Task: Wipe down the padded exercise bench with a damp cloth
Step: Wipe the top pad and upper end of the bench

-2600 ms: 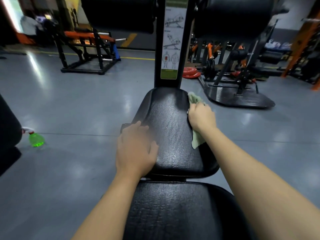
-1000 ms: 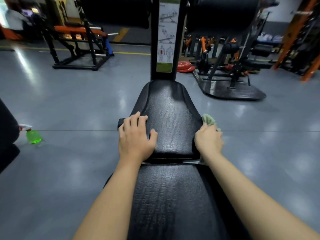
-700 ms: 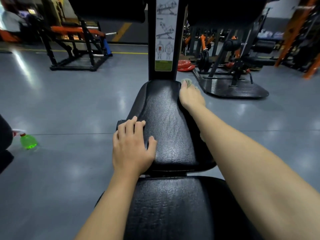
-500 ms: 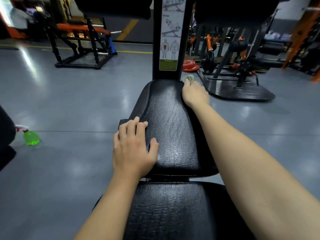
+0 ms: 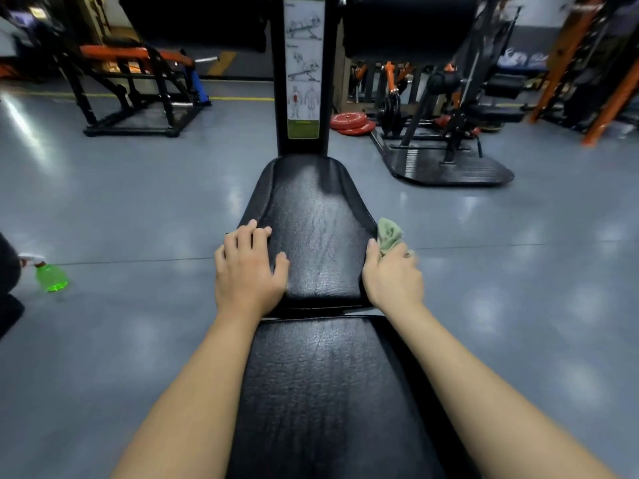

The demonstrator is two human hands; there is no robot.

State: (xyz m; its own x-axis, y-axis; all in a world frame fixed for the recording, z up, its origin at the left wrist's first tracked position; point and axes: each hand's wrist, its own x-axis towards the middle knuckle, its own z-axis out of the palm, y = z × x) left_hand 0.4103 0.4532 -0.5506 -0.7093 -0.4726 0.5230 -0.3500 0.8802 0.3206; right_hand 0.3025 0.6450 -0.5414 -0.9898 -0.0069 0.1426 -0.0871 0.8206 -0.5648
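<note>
Right hand [image 5: 392,274] at the right edge of the far pad [image 5: 311,209], fingers curled round a bunched green cloth [image 5: 389,235]. The cloth sticks out ahead of the knuckles and touches the pad's side wall. Left hand [image 5: 247,271] lies flat on the left part of the same pad, fingers straight and slightly spread, thumb toward the middle. It holds nothing and appears to brace the body.

On the viewer's side of the far pad, across a narrow gap, lies the near pad [image 5: 332,409] of the padded bench [image 5: 325,357]. Beyond the far pad rises a black post [image 5: 332,98] bearing an instruction label [image 5: 303,63]. Well to the left of the far pad, a green spray bottle [image 5: 51,276] sits on the grey floor [image 5: 138,202].

Progress, as a judgement: wiping is under way, with the cloth at the far pad's right flank. Both pads show a sheen, but whether from damp or from the lamps cannot be told, so the wiped share is uncertain. The patch under the left hand, the left flank and probably the near pad appear left to do.
</note>
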